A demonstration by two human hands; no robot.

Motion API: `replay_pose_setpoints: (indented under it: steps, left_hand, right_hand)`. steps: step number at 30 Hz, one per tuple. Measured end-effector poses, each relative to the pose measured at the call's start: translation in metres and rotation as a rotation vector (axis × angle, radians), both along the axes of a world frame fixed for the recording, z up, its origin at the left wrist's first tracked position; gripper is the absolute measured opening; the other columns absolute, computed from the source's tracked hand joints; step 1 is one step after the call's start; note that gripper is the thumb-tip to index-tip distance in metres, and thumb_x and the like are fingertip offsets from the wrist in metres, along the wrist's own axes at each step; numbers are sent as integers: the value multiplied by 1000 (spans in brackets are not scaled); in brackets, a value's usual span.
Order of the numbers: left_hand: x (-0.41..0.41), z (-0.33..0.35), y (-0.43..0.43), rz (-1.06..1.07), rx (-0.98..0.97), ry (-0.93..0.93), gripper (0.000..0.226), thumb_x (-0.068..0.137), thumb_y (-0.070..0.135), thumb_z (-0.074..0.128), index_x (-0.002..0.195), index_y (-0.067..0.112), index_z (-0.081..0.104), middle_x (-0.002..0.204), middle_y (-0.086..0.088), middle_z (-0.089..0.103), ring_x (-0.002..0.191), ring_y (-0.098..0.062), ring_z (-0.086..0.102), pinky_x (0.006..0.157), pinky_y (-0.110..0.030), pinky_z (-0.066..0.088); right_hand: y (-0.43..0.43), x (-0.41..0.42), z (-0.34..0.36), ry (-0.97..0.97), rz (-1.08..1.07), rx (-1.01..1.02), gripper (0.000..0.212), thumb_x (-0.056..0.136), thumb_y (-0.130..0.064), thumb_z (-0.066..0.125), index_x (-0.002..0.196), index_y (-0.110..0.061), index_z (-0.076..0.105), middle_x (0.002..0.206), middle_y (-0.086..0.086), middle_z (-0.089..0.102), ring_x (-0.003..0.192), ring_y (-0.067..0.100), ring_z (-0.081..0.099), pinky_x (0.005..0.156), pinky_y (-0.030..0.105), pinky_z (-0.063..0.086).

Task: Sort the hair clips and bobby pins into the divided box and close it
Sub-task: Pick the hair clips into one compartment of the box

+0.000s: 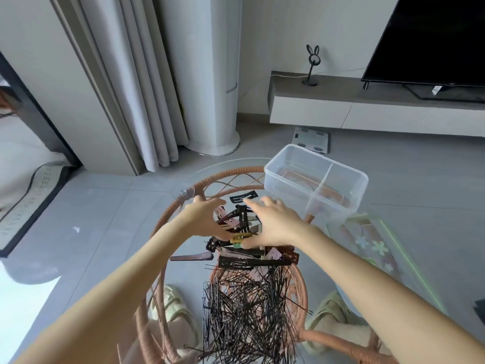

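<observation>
A heap of hair clips (pixel 244 254), black, brown, pink and yellow, lies in the middle of the round glass table (pixel 199 177). A big pile of black bobby pins (pixel 249 311) lies nearer to me. My left hand (pixel 207 219) and my right hand (pixel 273 223) reach over the clips with fingers spread, both touching the heap from either side. One black clip (pixel 244 197) lies apart, beyond my fingers. The clear divided box (pixel 315 185) stands open at the table's far right, with nothing visible in either compartment.
The box's clear lid (pixel 372 245), green-edged with flower prints, lies to the right of the heap. The table has a rattan frame (pixel 168 214). My slippered feet (pixel 173 306) show through the glass. A bathroom scale (pixel 311 139) lies on the floor beyond.
</observation>
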State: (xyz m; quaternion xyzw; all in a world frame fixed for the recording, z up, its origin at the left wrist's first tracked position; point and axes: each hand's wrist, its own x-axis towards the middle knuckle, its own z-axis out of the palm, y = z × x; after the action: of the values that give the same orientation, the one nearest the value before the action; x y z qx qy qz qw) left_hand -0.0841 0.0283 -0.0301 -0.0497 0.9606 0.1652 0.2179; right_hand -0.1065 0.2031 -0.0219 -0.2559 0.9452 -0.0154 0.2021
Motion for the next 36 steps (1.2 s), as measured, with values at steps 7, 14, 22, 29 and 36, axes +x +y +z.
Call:
replay_pose_setpoints:
  steps: [7, 14, 22, 29, 36]
  left_hand:
    - [2, -3, 2, 3, 152, 130, 52, 67, 22, 78, 116, 18, 59, 117, -7, 62, 98, -25, 60, 81, -34, 52]
    - [13, 9, -1, 79, 206, 278, 24, 79, 21, 69, 103, 22, 70, 72, -3, 72, 61, -20, 66, 64, -31, 56]
    - [20, 46, 1, 92, 194, 381, 21, 80, 15, 65, 99, 19, 72, 63, -7, 69, 64, -28, 69, 67, -33, 57]
    - [9, 79, 1, 128, 246, 479, 17, 81, 17, 66, 95, 22, 73, 62, -7, 71, 56, -19, 67, 53, -17, 50]
    - [-39, 93, 49, 80, 276, 566, 18, 81, 18, 63, 96, 19, 73, 59, -6, 67, 61, -22, 65, 69, -28, 55]
  right_hand:
    - [-16, -9, -7, -3, 5, -164, 85, 65, -42, 77, 138, -28, 36, 135, 6, 48, 119, 27, 48, 89, 39, 43]
    - [-2, -1, 8, 94, -74, -393, 41, 76, -25, 72, 115, -16, 63, 115, 8, 66, 105, 28, 60, 87, 36, 48]
    - [11, -2, 26, 156, -172, -577, 17, 81, -13, 67, 96, -6, 70, 94, 11, 72, 86, 25, 64, 82, 35, 51]
    - [49, -44, 62, 298, -353, -726, 8, 75, -5, 70, 82, -3, 71, 80, 15, 72, 68, 27, 63, 71, 43, 53]
    - [73, -100, 55, 355, -600, -665, 8, 74, -5, 68, 79, 0, 71, 83, 19, 72, 70, 32, 65, 72, 40, 55]
